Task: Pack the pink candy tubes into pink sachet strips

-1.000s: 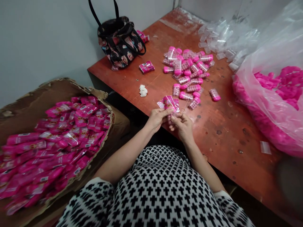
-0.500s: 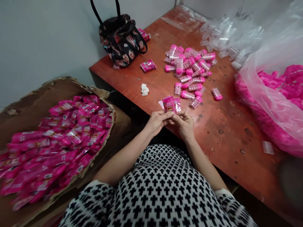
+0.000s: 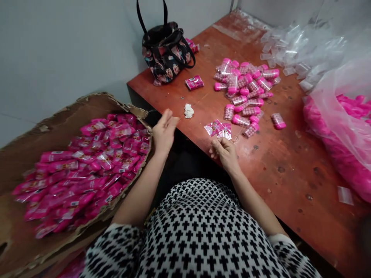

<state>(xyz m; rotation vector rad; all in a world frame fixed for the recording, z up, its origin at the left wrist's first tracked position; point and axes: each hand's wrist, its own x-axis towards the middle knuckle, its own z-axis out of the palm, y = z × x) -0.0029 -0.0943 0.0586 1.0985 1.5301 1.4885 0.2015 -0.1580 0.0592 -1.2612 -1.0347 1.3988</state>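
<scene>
Over the gap between box and table, my left hand [image 3: 164, 132] is raised with its fingers stretched and slightly blurred; no object shows in it. My right hand [image 3: 226, 153] is at the table's front edge, fingers curled together, and what they hold, if anything, is hidden. Just beyond its fingertips are flat pink packets [image 3: 219, 129] with clear shiny parts. A thin band [image 3: 235, 139] lies beside them. Further back is a pile of clear bottles [image 3: 243, 80] with pink caps and pink beads. One more bottle [image 3: 278, 121] lies apart to the right.
An open cardboard box [image 3: 52, 129] at left holds many pink packages [image 3: 87, 173]. On the table [image 3: 290, 185] are a floral bag [image 3: 166, 54], a pink packet stack [image 3: 194, 82], a white crumpled lump [image 3: 188, 111], clear tubes [image 3: 301, 50] and a plastic sack of pink pieces [image 3: 333, 135].
My hands have parted. My left hand has let go of the pink packets and moved left, towards the box. My right hand stays near the packets. The view has shifted slightly.
</scene>
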